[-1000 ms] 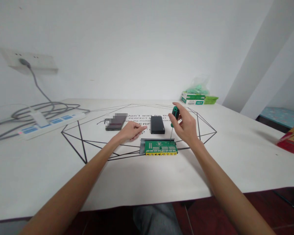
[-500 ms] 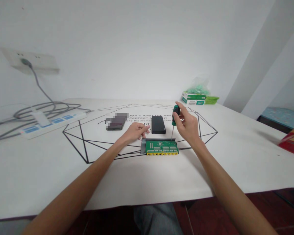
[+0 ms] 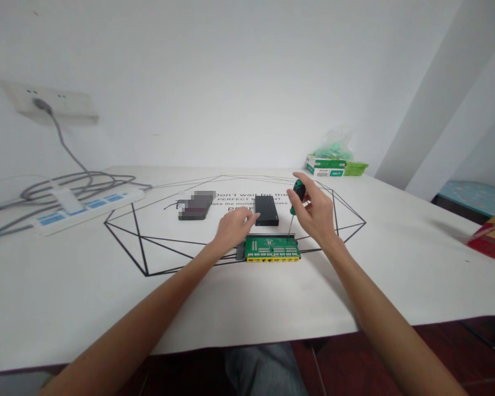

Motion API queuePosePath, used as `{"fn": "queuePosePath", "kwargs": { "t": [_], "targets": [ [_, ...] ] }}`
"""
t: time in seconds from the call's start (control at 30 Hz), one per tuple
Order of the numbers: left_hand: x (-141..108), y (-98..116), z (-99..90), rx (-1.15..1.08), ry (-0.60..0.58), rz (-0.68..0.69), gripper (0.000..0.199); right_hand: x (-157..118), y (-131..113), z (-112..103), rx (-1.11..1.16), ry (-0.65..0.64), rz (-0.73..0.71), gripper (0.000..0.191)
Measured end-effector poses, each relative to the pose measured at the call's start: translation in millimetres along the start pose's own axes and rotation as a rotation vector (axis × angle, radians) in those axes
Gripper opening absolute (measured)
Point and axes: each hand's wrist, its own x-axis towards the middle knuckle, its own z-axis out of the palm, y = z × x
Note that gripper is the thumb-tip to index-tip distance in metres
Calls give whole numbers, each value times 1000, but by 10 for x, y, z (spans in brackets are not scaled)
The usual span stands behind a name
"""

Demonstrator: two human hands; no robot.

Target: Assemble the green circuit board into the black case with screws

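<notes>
My right hand (image 3: 315, 209) is closed round the green and black handle of a screwdriver (image 3: 299, 191). Its shaft points down, with the tip at the right part of a green circuit board (image 3: 272, 247). The board has a yellow front edge and sits on a grey metal plate (image 3: 240, 252). My left hand (image 3: 235, 224) is at the plate's upper left corner, fingers bent and pressed together; what they hold, if anything, is hidden. Just behind the board lies a flat black box (image 3: 266, 210).
A dark, partly pixelated device (image 3: 196, 209) lies left of the black box. On the left are a power strip (image 3: 91, 209) and coiled grey cables. Green and white boxes (image 3: 325, 165) stand at the back right; a red box (image 3: 493, 236) is at the right edge.
My left hand has moved right and now covers the plate's upper left corner. The screwdriver handle tilts slightly more to the right, its tip still at the board.
</notes>
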Motion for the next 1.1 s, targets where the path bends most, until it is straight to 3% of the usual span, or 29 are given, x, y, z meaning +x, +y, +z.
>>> {"fn": "queuePosePath", "kwargs": {
  "t": [0.1,0.27,0.43,0.67,0.9,1.1],
  "targets": [
    [-37,79,41,130,-8,37,40,-6,2,-1,71,-60,28,41],
    [-45,106,81,217,3,18,39,-12,7,15,13,-2,9,38],
    [-38,112,76,275,27,-11,38,-27,-3,29,68,-69,9,41],
    [-35,113,90,337,73,11,38,-9,6,50,16,-25,-27,39],
    [-28,140,56,428,15,114,45,-23,5,49,-11,-54,-37,43],
    [-24,124,62,422,34,116,43,-29,-22,65,-87,13,-28,45]
  ]
}}
